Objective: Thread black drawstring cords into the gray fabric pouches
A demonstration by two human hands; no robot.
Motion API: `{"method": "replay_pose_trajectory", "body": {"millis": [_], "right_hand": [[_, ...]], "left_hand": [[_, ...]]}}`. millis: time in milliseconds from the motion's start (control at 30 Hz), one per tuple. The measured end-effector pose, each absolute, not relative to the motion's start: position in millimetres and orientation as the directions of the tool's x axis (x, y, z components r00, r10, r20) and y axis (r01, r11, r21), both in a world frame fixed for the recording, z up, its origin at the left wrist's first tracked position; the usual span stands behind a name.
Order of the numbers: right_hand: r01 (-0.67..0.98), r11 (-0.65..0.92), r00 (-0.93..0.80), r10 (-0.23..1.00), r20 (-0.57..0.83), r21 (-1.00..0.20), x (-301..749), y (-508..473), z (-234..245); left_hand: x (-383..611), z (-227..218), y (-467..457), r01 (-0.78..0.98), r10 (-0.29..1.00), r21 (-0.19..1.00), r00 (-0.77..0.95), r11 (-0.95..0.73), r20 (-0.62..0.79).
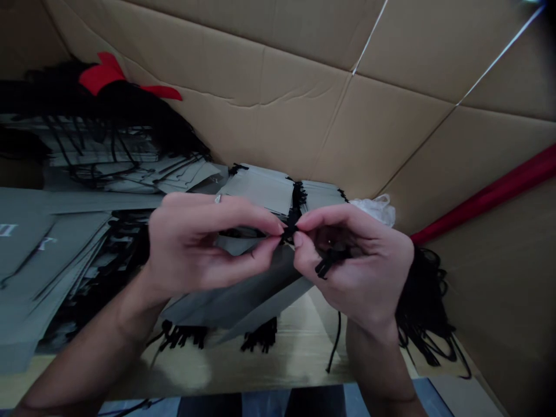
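Above a grey sheet (217, 307), between thumb and forefinger tips of the left hand (195, 237) and right hand (365, 260), beyond which a crumpled plastic bag (379, 209) is seen, contents indiscernible, black cord (289, 230) is pinched, and could be dropped if either fingertip grip is loosened.

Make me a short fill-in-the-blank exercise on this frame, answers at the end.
1. The left hand and right hand pinch a cord coloured ____.
2. A ring is worn on the ____ hand.
3. The brown, creased wall is made of ____.
4. The band at far right is coloured ____.
Missing words: black; left; cardboard; red.
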State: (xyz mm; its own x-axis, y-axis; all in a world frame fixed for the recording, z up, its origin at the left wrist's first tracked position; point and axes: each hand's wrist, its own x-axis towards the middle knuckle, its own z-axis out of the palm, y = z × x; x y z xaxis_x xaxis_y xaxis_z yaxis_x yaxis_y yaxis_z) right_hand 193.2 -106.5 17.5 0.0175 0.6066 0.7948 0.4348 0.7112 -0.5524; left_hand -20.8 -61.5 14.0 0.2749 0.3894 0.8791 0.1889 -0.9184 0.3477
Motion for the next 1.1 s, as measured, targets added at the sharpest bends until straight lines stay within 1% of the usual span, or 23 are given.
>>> {"method": "replay_pose_trajectory", "body": {"millis": [100,133,167,200,267,300,333,367,467,600,733,800,933,1000,1100], "right_hand": [[0.532,0.727,0.047,0.486,0.872,-0.434,196,-104,14],[0.557,0.729,0.027,0.463,0.886,-0.398,198,-104,14],[0.571,0.731,-0.013,0.463,0.886,-0.374,202,-104,16],[0.573,0.736,-0.063,0.477,0.877,-0.360,207,-104,19],[0.551,0.750,-0.171,0.530,0.830,-0.366,217,-103,25],[0.526,0.767,-0.214,0.538,0.816,-0.368,222,-101,27],[0.496,0.786,-0.261,0.540,0.800,-0.369,226,-98,29],[0.441,0.826,-0.320,0.511,0.798,-0.352,230,-95,30],[0.324,0.874,-0.441,0.478,0.760,-0.362,234,-87,28],[0.305,0.849,-0.425,0.526,0.736,-0.431,231,-86,25],[0.303,0.822,-0.407,0.568,0.715,-0.481,228,-89,26],[0.255,0.832,-0.399,0.555,0.730,-0.493,226,-87,25],[0.111,0.836,-0.361,0.538,0.762,-0.537,221,-86,22],[0.119,0.814,-0.357,0.570,0.740,-0.569,220,-88,23],[0.180,0.788,-0.315,0.613,0.725,-0.588,221,-92,26]], "left_hand": [[-20,16,-58,0.030,0.548,0.586,0.398,-0.809,0.736],[-21,17,-57,0.022,0.567,0.623,0.440,-0.782,0.696],[-21,17,-56,0.044,0.568,0.623,0.466,-0.781,0.679],[-23,17,-56,0.092,0.561,0.595,0.471,-0.799,0.680],[-25,18,-56,0.196,0.527,0.496,0.455,-0.846,0.718],[-26,18,-57,0.231,0.503,0.448,0.457,-0.864,0.733],[-26,18,-58,0.246,0.474,0.405,0.470,-0.880,0.744],[-26,18,-58,0.247,0.447,0.372,0.487,-0.895,0.751],[-26,18,-60,0.242,0.400,0.319,0.528,-0.917,0.750],[-24,18,-61,0.235,0.404,0.329,0.547,-0.915,0.733],[-26,21,-62,0.161,0.375,0.346,0.552,-0.924,0.745],[-29,25,-62,0.123,0.369,0.367,0.565,-0.922,0.738],[-36,31,-63,0.057,0.400,0.472,0.624,-0.880,0.671],[-38,32,-64,0.065,0.417,0.488,0.624,-0.870,0.660],[-39,33,-65,0.145,0.463,0.472,0.569,-0.870,0.679]]}}
